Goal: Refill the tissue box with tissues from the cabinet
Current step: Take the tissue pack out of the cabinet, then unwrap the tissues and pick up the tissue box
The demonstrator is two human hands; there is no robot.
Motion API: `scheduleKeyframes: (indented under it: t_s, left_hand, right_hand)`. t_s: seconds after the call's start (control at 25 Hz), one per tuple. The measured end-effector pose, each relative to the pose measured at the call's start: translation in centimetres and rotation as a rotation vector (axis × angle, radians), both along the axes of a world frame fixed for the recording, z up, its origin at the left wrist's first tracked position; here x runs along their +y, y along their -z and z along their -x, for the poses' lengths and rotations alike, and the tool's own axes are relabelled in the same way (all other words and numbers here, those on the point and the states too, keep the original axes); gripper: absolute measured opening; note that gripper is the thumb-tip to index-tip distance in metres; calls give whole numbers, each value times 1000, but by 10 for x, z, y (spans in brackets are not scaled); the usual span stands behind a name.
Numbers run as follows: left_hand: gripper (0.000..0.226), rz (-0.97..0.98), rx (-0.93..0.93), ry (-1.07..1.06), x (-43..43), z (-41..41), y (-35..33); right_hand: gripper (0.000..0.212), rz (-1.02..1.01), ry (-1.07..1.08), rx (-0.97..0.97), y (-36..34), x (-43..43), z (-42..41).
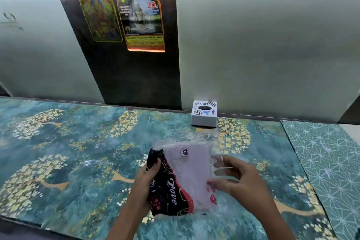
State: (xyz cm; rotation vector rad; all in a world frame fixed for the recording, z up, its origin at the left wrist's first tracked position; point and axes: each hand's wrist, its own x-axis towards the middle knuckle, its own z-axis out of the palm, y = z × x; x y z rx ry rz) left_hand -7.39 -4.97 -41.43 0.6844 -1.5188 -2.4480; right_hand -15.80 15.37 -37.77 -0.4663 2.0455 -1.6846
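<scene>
Teal floral table cover (58, 152) fills the near scene. One plastic tissue pack (183, 179), pale tissues inside, held above it at near centre. Left hand (145, 185) fingers gripping its dark printed left edge; right hand (236, 179) fingers pinching the clear right wrap. One white tissue box (204, 114), far, dark oval top opening, contents unclear.

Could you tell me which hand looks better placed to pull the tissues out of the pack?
Probably the right hand: it pinches the tissue pack's loose clear wrap, while the left hand grips its printed side.
</scene>
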Motion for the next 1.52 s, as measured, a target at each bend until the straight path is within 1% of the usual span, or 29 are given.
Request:
scheduleKeyframes:
  t_s: [0.04,0.08,0.12,0.16,0.2,0.24,0.28,0.36,0.4,0.44,0.52,0.56,0.6,0.72,0.76,0.84,0.92,0.96,1.04,1.12,1.2,1.24,1.32,1.36,1.4,1.44,1.48,1.52]
  left_hand:
    - [80,-13,6,21,-1,3,3]
    - [79,-26,15,39,-1,8,6]
    - [76,-34,22,58,0,12,8]
    - [73,-30,27,80,1,18,10]
    - [68,-12,23,101,3,24,12]
    - [58,6,9,115,6,29,13]
    - [47,21,-10,123,8,36,15]
    - [35,63,-57,140,12,51,20]
    - [34,83,-82,139,13,60,23]
    - [35,96,-104,129,13,68,26]
    - [30,103,-147,83,12,85,34]
    - [24,84,-161,49,10,90,36]
    - [20,59,-169,12,8,95,39]
    - [16,26,-215,-47,1,99,51]
    - [16,33,-251,-49,-2,100,59]
    - [25,67,-352,-21,-8,105,73]
    - [33,150,-452,42,-9,114,86]
    - [32,192,-476,60,-9,119,91]
    - [20,291,-500,79,-6,130,98]
    - [16,423,-516,143,-2,141,100]
    - [18,542,-510,251,0,149,98]
    - [20,571,-518,279,-1,152,98]
    - [17,547,-549,292,-3,156,98]
    - [15,543,-546,267,-4,157,99]
    - [20,593,-531,212,-2,156,99]
    - [26,694,-489,124,-1,154,100]
    - [32,842,-399,20,1,151,100]
    - [31,1005,-242,-28,4,148,98]
  right_hand:
    - [72,-68,-36,-13,2,-3,2]
    - [80,-134,-47,-35,4,-8,2]
    - [76,-179,-42,-75,7,-12,3]
    - [65,-176,-24,-117,7,-17,2]
    - [53,-135,9,-157,11,-20,3]
    - [47,-80,43,-194,18,-22,4]
    - [51,-31,66,-244,25,-22,8]
    - [91,25,96,-392,45,-20,23]
    - [99,12,124,-434,53,-19,33]
    - [90,15,152,-434,57,-18,43]
    - [59,71,267,-343,60,-12,67]
    - [57,83,351,-296,59,-6,78]
    - [61,97,438,-252,60,3,89]
    - [65,140,653,-112,53,31,112]
    - [64,177,680,-60,48,38,116]
    - [58,238,694,34,43,43,122]
    - [54,297,653,72,39,38,124]
    - [54,327,627,72,40,33,123]
    - [52,345,579,16,50,20,120]
    - [54,261,503,-105,69,4,116]
    - [65,69,398,-204,99,-13,111]
    - [71,-33,365,-217,115,-19,108]
    - [75,-169,357,-212,139,-28,107]
    - [75,-209,358,-212,144,-30,108]
    - [75,-251,344,-204,145,-31,111]
    - [77,-299,321,-185,146,-32,114]
    - [78,-344,305,-164,147,-33,117]
    - [79,-374,303,-142,148,-34,120]
